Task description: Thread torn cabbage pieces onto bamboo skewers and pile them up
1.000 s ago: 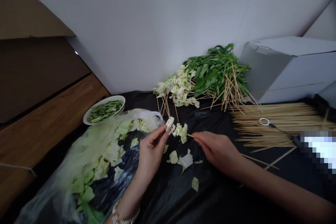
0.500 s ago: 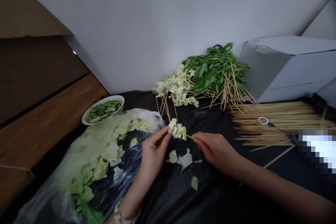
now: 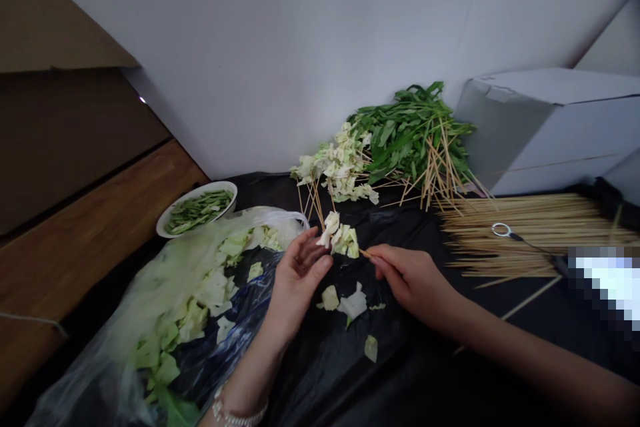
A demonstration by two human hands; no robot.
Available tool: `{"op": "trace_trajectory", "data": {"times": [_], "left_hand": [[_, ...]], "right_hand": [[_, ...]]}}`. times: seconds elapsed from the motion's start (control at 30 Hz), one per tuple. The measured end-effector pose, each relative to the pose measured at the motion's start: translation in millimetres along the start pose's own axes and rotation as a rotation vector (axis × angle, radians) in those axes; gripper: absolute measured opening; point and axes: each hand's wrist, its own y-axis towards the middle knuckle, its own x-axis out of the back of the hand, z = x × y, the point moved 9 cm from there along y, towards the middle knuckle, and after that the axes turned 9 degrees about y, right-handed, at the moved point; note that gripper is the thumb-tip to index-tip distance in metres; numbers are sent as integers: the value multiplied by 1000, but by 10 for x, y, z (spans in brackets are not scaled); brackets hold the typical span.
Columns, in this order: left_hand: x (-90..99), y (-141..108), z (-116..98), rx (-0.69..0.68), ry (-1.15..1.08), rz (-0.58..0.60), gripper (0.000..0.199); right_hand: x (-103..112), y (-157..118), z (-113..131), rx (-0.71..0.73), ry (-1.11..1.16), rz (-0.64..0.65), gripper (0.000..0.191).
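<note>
My right hand (image 3: 407,280) pinches the end of a thin wooden skewer (image 3: 366,253). Pale cabbage pieces (image 3: 345,240) are threaded along the skewer's other end, in front of me. Just left of these, my left hand (image 3: 299,275) has its thumb and fingers apart, with the fingertips close by the outermost leaf; whether they touch it I cannot tell. Loose cabbage scraps (image 3: 353,303) lie on the black plastic sheet (image 3: 340,380) below. To the left, cut cabbage leaves (image 3: 213,290) lie in an opened clear plastic bag (image 3: 120,327).
Finished-looking cabbage skewers (image 3: 345,167) are heaped against the wall, beside skewered leafy greens (image 3: 400,130). Many bare skewers (image 3: 520,233) lie at right, before a white box (image 3: 555,120). A white bowl (image 3: 163,225) of cut green vegetables stands at left, near a cardboard box (image 3: 65,127).
My left fingers have opened away from the cabbage they were pinching. The skewer and cabbage have risen slightly, still in my right hand.
</note>
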Motion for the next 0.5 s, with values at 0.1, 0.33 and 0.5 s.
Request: {"op": "trace_trajectory", "data": {"times": [0.1,0.33,0.5], "left_hand": [[-183,-60,129,183,-160,117,62],[28,-11,66,189,-245,-28,40],[287,62,-51,94,-270,-156,42]], "right_hand": [[-95,-21,49,16,29,76,27],[-121,-2,53,56,-59,157,30],[65,125,-61,22,-393,243,24]]}}
